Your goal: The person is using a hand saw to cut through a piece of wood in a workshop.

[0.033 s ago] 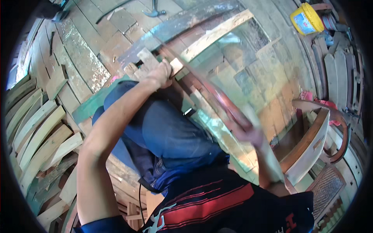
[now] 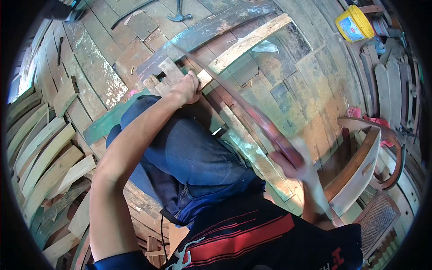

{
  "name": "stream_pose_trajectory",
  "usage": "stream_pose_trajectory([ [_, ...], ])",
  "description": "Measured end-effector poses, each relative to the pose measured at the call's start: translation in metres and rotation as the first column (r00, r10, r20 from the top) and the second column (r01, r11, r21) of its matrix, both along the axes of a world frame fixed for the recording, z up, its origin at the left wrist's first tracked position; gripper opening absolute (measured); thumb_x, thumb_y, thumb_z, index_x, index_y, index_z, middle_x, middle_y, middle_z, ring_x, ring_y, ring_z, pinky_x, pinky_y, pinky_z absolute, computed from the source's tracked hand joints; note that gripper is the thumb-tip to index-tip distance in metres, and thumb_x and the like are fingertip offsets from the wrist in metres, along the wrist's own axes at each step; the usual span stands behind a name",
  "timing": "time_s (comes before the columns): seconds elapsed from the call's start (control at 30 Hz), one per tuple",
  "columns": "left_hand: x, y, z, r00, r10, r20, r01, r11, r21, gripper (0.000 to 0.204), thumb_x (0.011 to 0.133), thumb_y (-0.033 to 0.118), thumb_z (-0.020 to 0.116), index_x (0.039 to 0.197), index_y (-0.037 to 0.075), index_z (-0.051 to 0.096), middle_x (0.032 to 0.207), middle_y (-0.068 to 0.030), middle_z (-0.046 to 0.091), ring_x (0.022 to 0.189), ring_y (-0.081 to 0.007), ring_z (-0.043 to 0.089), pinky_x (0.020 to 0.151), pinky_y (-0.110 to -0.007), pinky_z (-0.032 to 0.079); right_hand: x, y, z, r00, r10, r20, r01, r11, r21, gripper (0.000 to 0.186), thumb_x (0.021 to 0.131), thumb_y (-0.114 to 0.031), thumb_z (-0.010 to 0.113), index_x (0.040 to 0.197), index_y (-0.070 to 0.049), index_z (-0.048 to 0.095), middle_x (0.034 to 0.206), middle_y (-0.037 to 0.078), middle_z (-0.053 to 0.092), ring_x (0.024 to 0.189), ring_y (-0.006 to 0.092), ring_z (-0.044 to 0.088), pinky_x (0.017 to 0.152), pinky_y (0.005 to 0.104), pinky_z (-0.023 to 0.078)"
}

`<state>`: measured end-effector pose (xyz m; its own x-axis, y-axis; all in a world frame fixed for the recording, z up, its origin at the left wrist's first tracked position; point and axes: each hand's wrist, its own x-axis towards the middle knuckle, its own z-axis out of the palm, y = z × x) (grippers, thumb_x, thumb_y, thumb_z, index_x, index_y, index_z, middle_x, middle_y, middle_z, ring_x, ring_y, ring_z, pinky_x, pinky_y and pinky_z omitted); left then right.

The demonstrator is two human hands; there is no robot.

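My left hand (image 2: pixel 186 87) is closed on the near end of a pale, slightly curved wooden plank (image 2: pixel 252 43) and presses it down over other timber. A long saw (image 2: pixel 258 116) with a narrow blade and a reddish-brown handle lies slantwise across the plank, just beyond my left fingers. My right hand (image 2: pixel 294 164) wraps round the handle at the lower right. Motion smears this hand and the handle, and the saw's teeth cannot be made out. Next to my left hand is a short wooden block (image 2: pixel 171 72). My bent knee, in blue trousers (image 2: pixel 198 148), is just below the timber.
A dark weathered beam (image 2: pixel 202 38) lies beyond the plank, with a hammer (image 2: pixel 178 17) farther off. Curved wooden pieces (image 2: pixel 45 157) are stacked at left. At right are a yellow bucket (image 2: pixel 354 23), upright slats (image 2: pixel 391 90) and a brown curved wooden piece (image 2: pixel 353 164).
My right hand and the saw have slid a little toward the lower right, back toward me. My left hand and the plank stay in place.
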<state>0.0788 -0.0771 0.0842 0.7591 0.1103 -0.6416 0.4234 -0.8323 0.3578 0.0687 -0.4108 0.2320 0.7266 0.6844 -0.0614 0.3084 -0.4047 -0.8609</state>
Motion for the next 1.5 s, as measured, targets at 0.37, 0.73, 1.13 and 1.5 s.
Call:
stream_pose_trajectory([
  [0.37, 0.013, -0.008, -0.013, 0.997, -0.08, -0.009, 0.08, 0.997, -0.002, 0.051, 0.075, 0.027, 0.066, 0.105, -0.008, 0.045, 0.093, -0.0277, 0.06, 0.096, -0.0386, 0.058, 0.081, -0.041, 0.049, 0.027, 0.086, -0.054, 0.94, -0.13, -0.314, 0.145, 0.989, 0.023, 0.009, 0.08, -0.005, 0.062, 0.081, -0.003, 0.053, 0.064, 0.001, 0.049, 0.058, 0.0071, 0.047, 0.052, 0.0245, 0.038],
  [0.73, 0.006, -0.016, -0.017, 0.999, -0.041, 0.033, 0.039, 0.998, 0.041, 0.049, 0.077, 0.026, 0.064, 0.108, -0.005, 0.044, 0.099, -0.0256, 0.059, 0.102, -0.0385, 0.056, 0.084, -0.041, 0.048, 0.02, 0.057, -0.045, 0.942, 0.013, -0.336, -0.041, 0.996, -0.075, 0.018, 0.076, -0.004, 0.062, 0.091, -0.003, 0.052, 0.057, 0.004, 0.043, 0.052, 0.0107, 0.042, 0.048, 0.0288, 0.034],
  [1.13, 0.004, -0.011, -0.014, 1.0, -0.001, 0.026, 0.001, 1.0, -0.007, 0.042, 0.075, 0.017, 0.062, 0.108, -0.003, 0.044, 0.103, -0.0243, 0.06, 0.103, -0.038, 0.057, 0.086, -0.042, 0.048, -0.004, -0.001, -0.004, 0.996, 0.063, -0.061, -0.056, 0.993, 0.107, 0.056, 0.069, 0.002, 0.061, 0.124, -0.003, 0.052, 0.057, 0.011, 0.048, 0.045, 0.025, 0.047, 0.045, 0.0327, 0.037],
  [1.5, -0.005, 0.001, -0.007, 0.997, -0.045, 0.062, 0.042, 0.998, 0.044, 0.043, 0.075, 0.018, 0.062, 0.105, -0.006, 0.044, 0.102, -0.0264, 0.06, 0.1, -0.0386, 0.057, 0.086, -0.042, 0.048, -0.011, -0.007, 0.016, 0.992, 0.004, -0.122, 0.0, 1.0, 0.029, 0.021, 0.075, -0.003, 0.058, 0.096, 0.0, 0.062, 0.059, 0.017, 0.048, 0.048, 0.0248, 0.048, 0.047, 0.0341, 0.036],
])
